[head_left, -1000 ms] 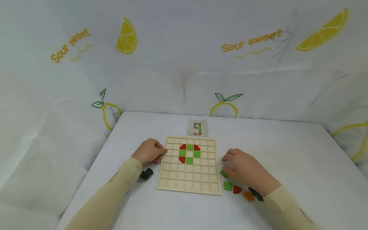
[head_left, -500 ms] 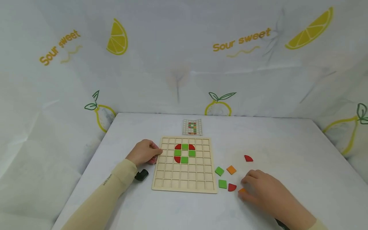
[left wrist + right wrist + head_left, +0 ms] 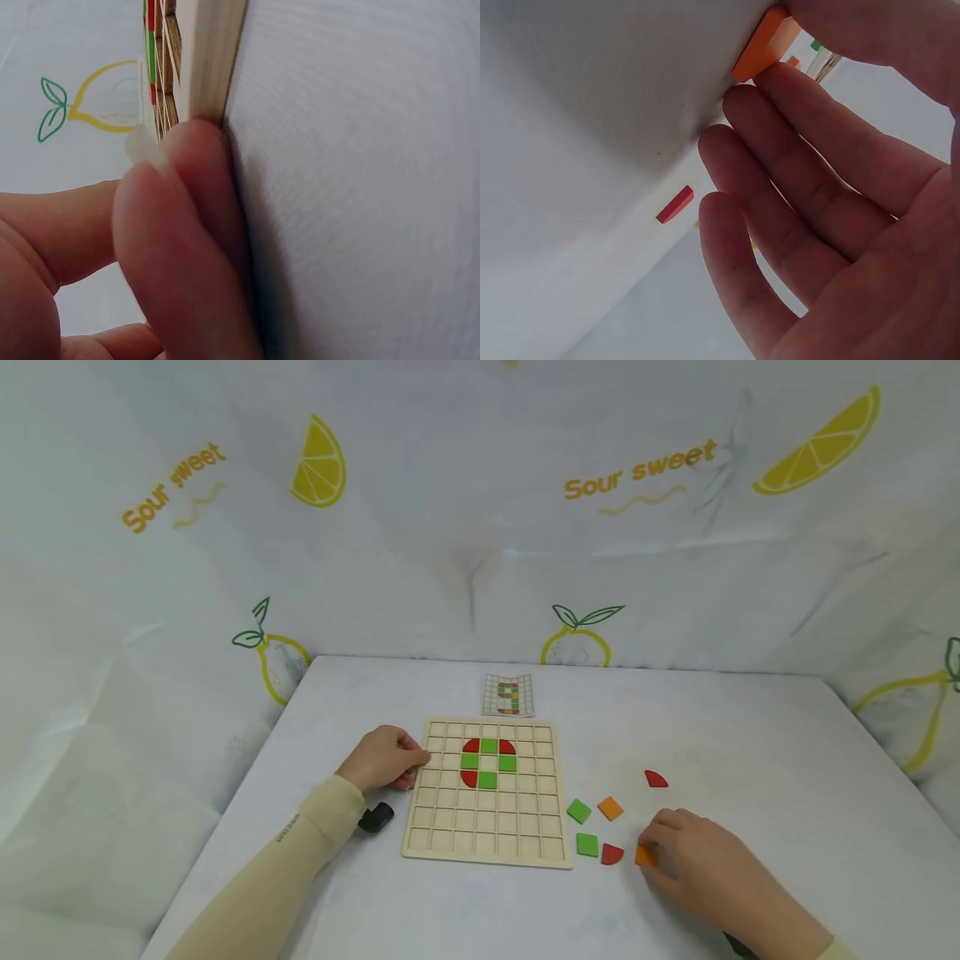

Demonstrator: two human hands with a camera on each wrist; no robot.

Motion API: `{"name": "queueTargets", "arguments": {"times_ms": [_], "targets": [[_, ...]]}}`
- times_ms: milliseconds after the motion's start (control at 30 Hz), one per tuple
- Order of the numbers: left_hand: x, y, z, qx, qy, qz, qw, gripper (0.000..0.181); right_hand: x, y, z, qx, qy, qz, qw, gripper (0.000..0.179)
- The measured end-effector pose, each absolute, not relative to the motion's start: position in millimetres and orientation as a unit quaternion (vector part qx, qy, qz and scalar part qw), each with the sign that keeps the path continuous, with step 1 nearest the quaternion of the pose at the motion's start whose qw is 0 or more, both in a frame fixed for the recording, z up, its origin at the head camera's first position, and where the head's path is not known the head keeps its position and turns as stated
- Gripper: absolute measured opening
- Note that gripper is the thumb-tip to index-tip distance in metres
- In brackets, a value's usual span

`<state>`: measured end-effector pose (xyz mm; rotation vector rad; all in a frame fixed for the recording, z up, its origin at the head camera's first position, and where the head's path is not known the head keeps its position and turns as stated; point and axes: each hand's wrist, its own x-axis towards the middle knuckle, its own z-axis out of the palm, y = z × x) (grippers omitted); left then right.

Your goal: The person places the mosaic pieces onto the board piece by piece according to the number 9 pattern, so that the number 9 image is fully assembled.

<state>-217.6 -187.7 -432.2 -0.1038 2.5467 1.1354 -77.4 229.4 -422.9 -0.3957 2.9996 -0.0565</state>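
My left hand [image 3: 382, 758] pinches the left edge of a wooden grid board [image 3: 487, 839]; its fingertips are right at the board's side [image 3: 212, 67] in the left wrist view. Red quarter-round tiles and green square tiles form a ring in the board's upper middle, including a green square [image 3: 487, 780] and a red quarter-round [image 3: 469, 778]. To the right of the board, my right hand [image 3: 708, 864] pinches an orange square tile [image 3: 769, 45] between thumb and index finger, low over the white tabletop. Its other fingers stretch out loosely.
Loose tiles lie between board and right hand: a green square [image 3: 579, 811], another green square [image 3: 587, 845], an orange square [image 3: 611, 808] and a red quarter-round [image 3: 612, 854]. Another red quarter-round [image 3: 656, 779] lies farther back. A pattern card [image 3: 507, 696] sits behind the board.
My right hand has moved from beside the board toward the front right and taken hold of the orange tile there, uncovering other loose tiles. The left hand stays at the board's edge.
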Motion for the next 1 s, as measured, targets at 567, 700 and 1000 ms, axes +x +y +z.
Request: {"name": "queueTargets", "arguments": {"times_ms": [567,700,1000], "targets": [[-218,-190,-431,-0.044,0.895,0.406,0.178,0.023,-128,186,-396,-0.209,0.974,-0.082,0.01,0.013],[-218,-189,-432,-0.042,0.893,0.41,0.179,0.022,-142,167,-395,-0.231,0.969,-0.087,0.008,0.012],[-219,-189,-432,-0.041,0.897,0.402,0.178,0.022,-162,130,-394,-0.235,0.965,-0.112,0.039,0.016]]}}
